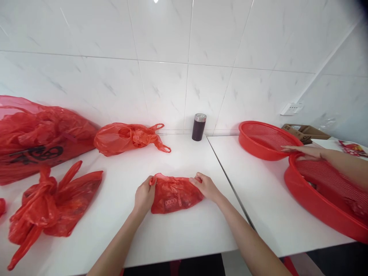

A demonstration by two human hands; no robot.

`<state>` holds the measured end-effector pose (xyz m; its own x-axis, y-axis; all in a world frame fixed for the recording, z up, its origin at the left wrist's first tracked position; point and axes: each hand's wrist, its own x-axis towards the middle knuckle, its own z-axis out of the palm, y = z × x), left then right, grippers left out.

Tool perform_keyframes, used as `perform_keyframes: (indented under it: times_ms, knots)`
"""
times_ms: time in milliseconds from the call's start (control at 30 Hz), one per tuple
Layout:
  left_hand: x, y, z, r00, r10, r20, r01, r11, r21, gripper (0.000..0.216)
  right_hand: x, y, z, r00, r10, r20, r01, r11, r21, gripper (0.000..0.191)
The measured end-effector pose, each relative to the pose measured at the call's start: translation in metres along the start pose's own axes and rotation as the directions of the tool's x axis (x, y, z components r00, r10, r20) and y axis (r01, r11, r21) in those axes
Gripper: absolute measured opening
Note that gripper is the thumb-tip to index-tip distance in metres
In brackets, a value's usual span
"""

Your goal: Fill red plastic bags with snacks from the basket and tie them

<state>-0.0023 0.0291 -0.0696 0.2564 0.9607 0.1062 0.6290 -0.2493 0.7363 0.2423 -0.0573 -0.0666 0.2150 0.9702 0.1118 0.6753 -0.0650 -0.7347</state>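
A small red plastic bag [175,196] with pale printing lies on the white table in front of me. My left hand [145,194] is closed on its upper left corner, the plastic pinched at the thumb. On the other side, my right hand [206,186] grips the upper right corner. The bag's top edge is stretched between the two hands. Something darker shows faintly through the plastic, but I cannot make out what it is.
Left of me lie a knotted red bag [54,207], a large red bag [43,134] and a tied bag [126,138]. A dark tumbler [199,127] stands by the wall. At right, another person's hand [306,151] is over two red baskets [255,147], near a cardboard box [304,132].
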Motion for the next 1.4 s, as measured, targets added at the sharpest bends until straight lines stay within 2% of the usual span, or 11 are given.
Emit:
perform_keyframes:
  times_ms: [133,267,400,467,567,733,900,1100,1200,1333,1400]
  knots:
    - [-0.009,0.011,-0.004,0.999,-0.031,-0.01,0.028,0.967,-0.254,0.038,0.003,-0.009,-0.011,0.999,0.005,0.035,-0.011,0.984,0.177,0.043]
    - [-0.01,0.017,-0.008,0.996,-0.082,-0.022,0.068,0.925,-0.373,0.041,0.008,-0.015,-0.015,0.998,0.039,0.052,-0.048,0.978,0.204,0.03]
    - [-0.013,0.02,-0.006,0.993,-0.114,-0.04,0.088,0.91,-0.405,0.037,0.001,-0.011,-0.021,0.965,0.06,0.255,-0.093,0.989,0.119,0.016]
    - [-0.016,0.022,0.0,0.992,-0.116,-0.046,0.087,0.909,-0.407,0.036,-0.005,-0.009,-0.023,0.937,0.076,0.34,-0.107,0.991,0.075,0.02]
    - [-0.019,0.026,0.01,0.993,-0.11,-0.04,0.085,0.914,-0.398,0.035,-0.013,-0.011,-0.028,0.936,0.094,0.339,-0.115,0.992,0.044,0.028]
    - [-0.018,0.031,0.018,0.993,-0.114,-0.042,0.09,0.923,-0.375,0.033,-0.02,-0.025,-0.047,0.943,0.067,0.327,-0.085,0.995,0.043,0.022]
    - [-0.017,0.034,0.02,0.991,-0.123,-0.044,0.101,0.935,-0.341,0.032,-0.035,-0.025,-0.05,0.834,0.083,0.546,-0.082,0.996,-0.026,0.018]
    - [-0.021,0.037,0.021,0.993,-0.117,-0.034,0.098,0.931,-0.351,0.033,-0.042,-0.026,-0.041,0.956,0.082,0.281,-0.092,0.995,0.024,0.011]
    - [-0.021,0.039,0.021,0.993,-0.117,-0.031,0.098,0.925,-0.366,0.034,-0.038,-0.041,-0.048,0.986,0.052,0.158,-0.075,0.987,0.144,0.01]
    - [-0.018,0.039,0.017,0.993,-0.113,-0.031,0.092,0.912,-0.4,0.034,-0.034,-0.054,-0.059,0.973,-0.072,0.221,-0.016,0.928,0.372,0.027]
    - [-0.014,0.036,0.011,0.992,-0.124,-0.037,0.097,0.9,-0.425,0.036,-0.032,-0.05,-0.056,0.982,-0.09,0.168,-0.002,0.877,0.48,0.029]
